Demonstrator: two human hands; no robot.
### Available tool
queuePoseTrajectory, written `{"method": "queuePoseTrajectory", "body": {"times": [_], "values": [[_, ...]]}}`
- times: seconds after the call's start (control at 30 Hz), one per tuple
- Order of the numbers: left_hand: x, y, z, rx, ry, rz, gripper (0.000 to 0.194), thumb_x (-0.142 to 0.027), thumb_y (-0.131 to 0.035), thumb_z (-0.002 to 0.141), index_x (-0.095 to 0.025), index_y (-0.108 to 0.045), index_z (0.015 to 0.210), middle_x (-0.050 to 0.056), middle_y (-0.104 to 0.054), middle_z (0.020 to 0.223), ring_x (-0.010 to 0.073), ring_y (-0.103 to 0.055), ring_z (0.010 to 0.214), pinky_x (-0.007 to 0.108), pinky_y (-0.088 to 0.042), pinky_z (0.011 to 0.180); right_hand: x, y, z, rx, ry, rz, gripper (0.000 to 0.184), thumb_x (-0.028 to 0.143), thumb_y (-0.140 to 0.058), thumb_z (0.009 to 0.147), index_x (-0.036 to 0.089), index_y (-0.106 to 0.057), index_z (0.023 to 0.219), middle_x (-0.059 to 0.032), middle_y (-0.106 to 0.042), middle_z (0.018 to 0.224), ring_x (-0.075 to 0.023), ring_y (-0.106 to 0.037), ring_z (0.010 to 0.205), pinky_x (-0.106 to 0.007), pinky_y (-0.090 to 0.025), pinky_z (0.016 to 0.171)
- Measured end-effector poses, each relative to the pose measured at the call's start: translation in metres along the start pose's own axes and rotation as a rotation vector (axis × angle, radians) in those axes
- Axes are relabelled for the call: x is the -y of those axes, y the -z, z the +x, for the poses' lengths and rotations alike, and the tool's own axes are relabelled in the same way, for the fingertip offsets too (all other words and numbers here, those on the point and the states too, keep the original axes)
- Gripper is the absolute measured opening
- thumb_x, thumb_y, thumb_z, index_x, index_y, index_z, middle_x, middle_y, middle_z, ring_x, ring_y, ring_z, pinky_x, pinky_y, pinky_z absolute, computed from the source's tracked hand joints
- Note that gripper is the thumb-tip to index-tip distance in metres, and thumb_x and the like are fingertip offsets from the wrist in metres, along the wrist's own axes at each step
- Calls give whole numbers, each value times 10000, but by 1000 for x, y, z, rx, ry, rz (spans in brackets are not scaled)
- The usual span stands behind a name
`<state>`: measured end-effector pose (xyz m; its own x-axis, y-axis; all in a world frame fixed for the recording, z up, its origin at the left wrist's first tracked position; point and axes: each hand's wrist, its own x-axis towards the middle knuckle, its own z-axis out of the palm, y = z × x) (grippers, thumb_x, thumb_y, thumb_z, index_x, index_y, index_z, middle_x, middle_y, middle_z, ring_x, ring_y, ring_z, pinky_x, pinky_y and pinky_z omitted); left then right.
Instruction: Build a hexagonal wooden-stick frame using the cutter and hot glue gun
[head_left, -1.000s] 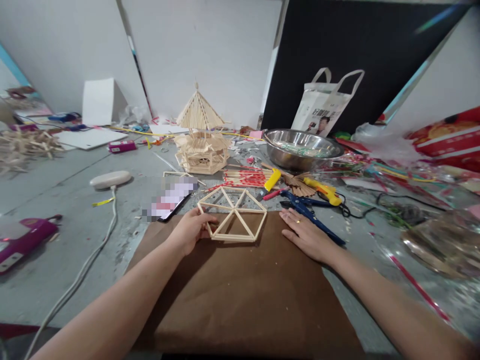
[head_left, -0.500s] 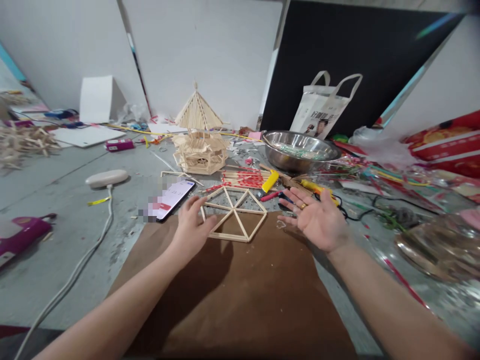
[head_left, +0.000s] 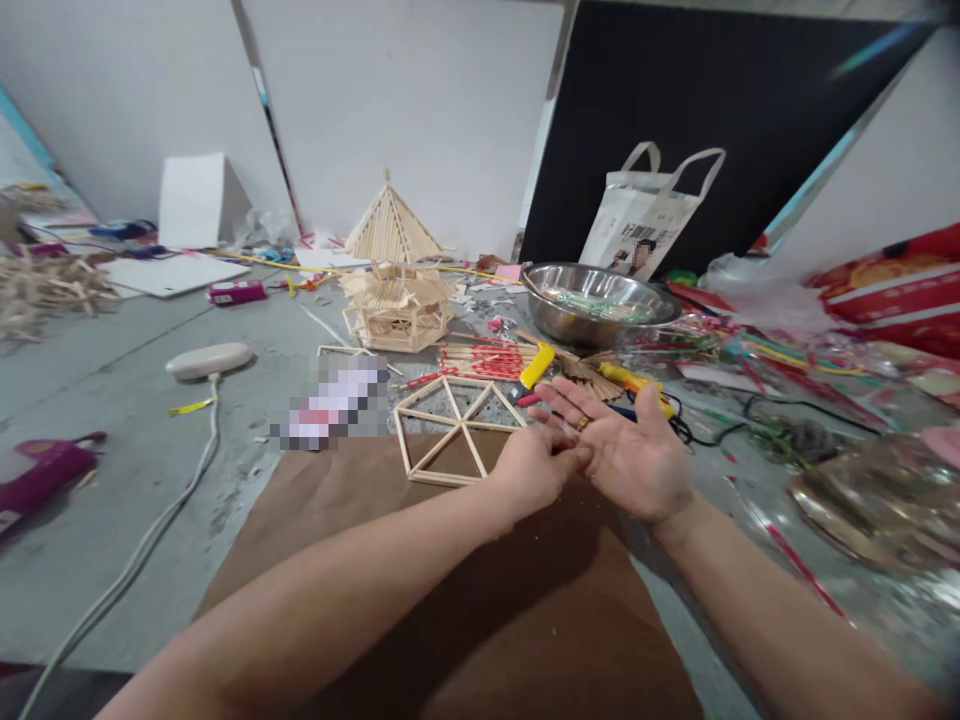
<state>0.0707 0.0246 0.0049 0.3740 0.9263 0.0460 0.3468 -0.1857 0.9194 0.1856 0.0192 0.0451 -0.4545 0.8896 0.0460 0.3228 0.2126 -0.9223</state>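
Observation:
My right hand (head_left: pixel 630 455) is raised with its palm up and fingers stretched out, a ring on one finger. Across the wooden frame's right side reaches my left hand (head_left: pixel 536 465), its fingertips pinched together against the right hand's fingers; whatever is between them is too small to make out. The hexagonal frame of thin wooden sticks (head_left: pixel 460 424), with spokes meeting in its middle, lies partly on a brown sheet (head_left: pixel 600 630). The left hand and wrist hide its lower right corner.
Behind the frame stand a stick-built pavilion (head_left: pixel 397 310), red-marked sticks (head_left: pixel 487 360) and a steel bowl (head_left: pixel 600 325). A phone (head_left: pixel 334 400) lies left of it. Yellow-handled tools (head_left: pixel 537 366) are near my right fingers. A white corded device (head_left: pixel 210 360) sits farther left.
My left hand has let go of the hexagonal frame and moved right to my right hand's fingers. My right hand has lifted off the sheet and turned palm up.

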Motion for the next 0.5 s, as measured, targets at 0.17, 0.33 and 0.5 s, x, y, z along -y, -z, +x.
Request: {"method": "queuePoseTrajectory", "body": {"times": [0.17, 0.33, 0.5], "values": [[9, 1, 13, -160, -30, 69, 302, -351, -389, 779, -137, -582, 690, 15, -561, 593, 100, -475, 537, 205, -341, 505, 0, 25, -10, 38, -115, 117, 712, 444, 173, 789, 160, -223, 1308, -113, -303, 1333, -216, -390, 1141, -387, -443, 769], [16, 19, 16, -227, 10, 308, 348, -377, -341, 799, -157, -570, 658, 35, -574, 602, 125, -496, 553, 214, -324, 506, 2, 79, -30, -53, -267, 130, 425, 400, -261, 826, 240, -497, 1141, -103, -465, 1223, -265, -482, 1048, -390, -483, 677], [15, 25, 18, -272, 57, 434, 345, -371, -325, 807, -164, -573, 688, 50, -584, 633, 147, -511, 577, 225, -301, 501, 0, 143, -59, -445, -332, -40, 419, 433, -261, 789, 300, -537, 1075, -76, -561, 1115, -233, -597, 836, -316, -433, 514]]}}
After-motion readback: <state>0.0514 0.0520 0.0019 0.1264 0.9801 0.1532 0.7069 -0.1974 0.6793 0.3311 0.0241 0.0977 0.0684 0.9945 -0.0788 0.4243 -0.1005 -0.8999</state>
